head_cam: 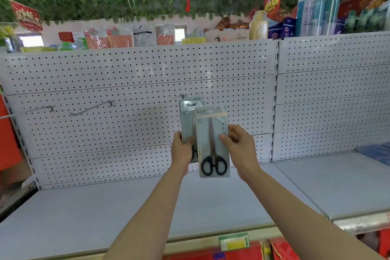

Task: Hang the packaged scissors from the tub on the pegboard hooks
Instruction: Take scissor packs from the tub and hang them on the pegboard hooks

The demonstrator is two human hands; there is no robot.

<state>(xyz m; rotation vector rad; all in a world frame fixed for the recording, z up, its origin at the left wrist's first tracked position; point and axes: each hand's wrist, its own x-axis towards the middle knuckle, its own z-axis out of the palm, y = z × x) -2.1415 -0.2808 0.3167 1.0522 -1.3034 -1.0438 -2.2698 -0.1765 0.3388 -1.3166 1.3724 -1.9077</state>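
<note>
Two packaged scissors are held up in front of the white pegboard [126, 65]. My right hand [240, 145] pinches the front pack [213, 141], a pale card with black-handled scissors, by its right edge. My left hand [182, 150] grips the rear pack [187, 118], whose top reaches the hook [183, 96] at the board's middle. Whether that pack hangs on the hook cannot be told. Two bare hooks, one [92, 108] and another [43, 108], stick out further left. The tub is out of view.
A grey shelf [105, 207] runs below the pegboard, with a second shelf section [337, 183] to the right. Packaged goods and bottles [258, 25] line the top of the unit. A red panel [8, 139] stands at the left edge. Leaf garlands hang overhead.
</note>
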